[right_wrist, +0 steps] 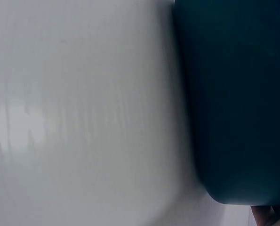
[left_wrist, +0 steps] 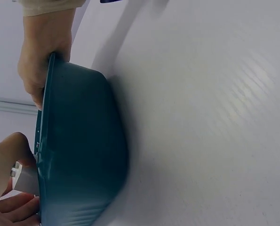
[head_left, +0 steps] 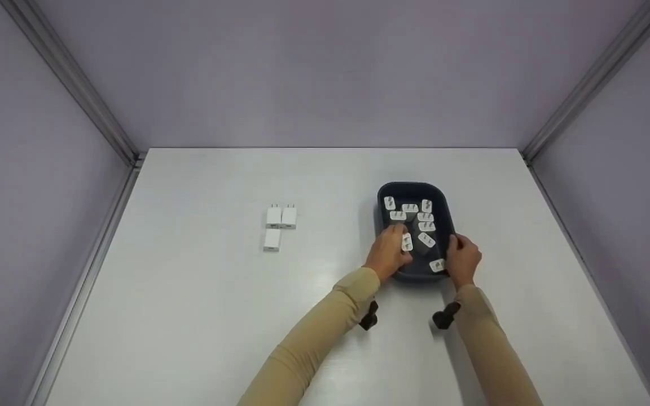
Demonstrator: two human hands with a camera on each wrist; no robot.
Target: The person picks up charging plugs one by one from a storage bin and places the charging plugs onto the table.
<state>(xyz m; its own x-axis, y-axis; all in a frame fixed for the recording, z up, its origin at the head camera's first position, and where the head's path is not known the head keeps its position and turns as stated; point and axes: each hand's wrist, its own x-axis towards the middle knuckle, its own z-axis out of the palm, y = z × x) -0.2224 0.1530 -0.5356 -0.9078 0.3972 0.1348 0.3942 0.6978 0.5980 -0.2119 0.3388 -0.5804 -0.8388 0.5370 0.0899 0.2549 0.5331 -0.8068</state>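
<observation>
A dark teal plastic bin stands on the right half of the table, holding several white wall chargers, most with their prongs up. My left hand is at its left side, pinching one charger between thumb and fingers just at the rim, as the left wrist view shows. With its fingers over the right rim, my right hand grips the bin. In the right wrist view, the bin's outer wall fills the right side and a few fingers show at the lower corner.
Three white chargers lie close together on the white table, left of the bin. Pale walls with metal corner rails enclose the table at the back and both sides. Black wrist-worn devices hang below both sleeves.
</observation>
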